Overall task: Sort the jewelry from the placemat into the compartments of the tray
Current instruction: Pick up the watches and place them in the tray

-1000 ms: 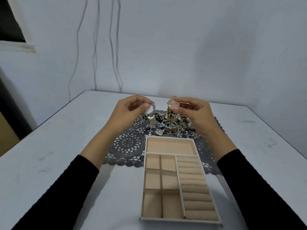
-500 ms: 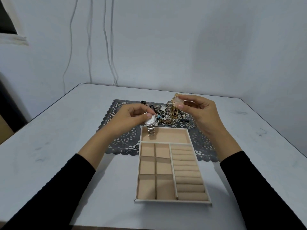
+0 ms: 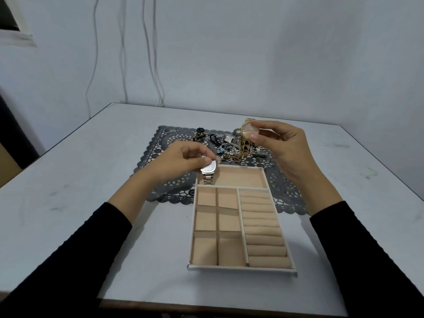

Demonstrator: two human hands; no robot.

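Note:
My left hand (image 3: 183, 160) pinches a silver watch (image 3: 208, 172) by its round face, and the band hangs into the left end of the tray's wide far compartment. My right hand (image 3: 283, 145) pinches a gold watch (image 3: 246, 138) by its face above the placemat, its band dangling onto the jewelry pile (image 3: 229, 145). The beige tray (image 3: 241, 268) lies in front of me, its small square compartments and ring rolls holding nothing. The dark lace placemat (image 3: 160, 152) lies behind and partly under the tray.
The white table (image 3: 80, 180) ends at a near edge just below the tray. Pale walls stand behind and to the right, with thin cables (image 3: 146, 42) hanging down the back wall. Small rings (image 3: 171, 133) lie at the placemat's far left corner.
My left hand has carried the silver watch down and toward me, from above the pile to the tray's far compartment. My right hand stays raised with the gold watch.

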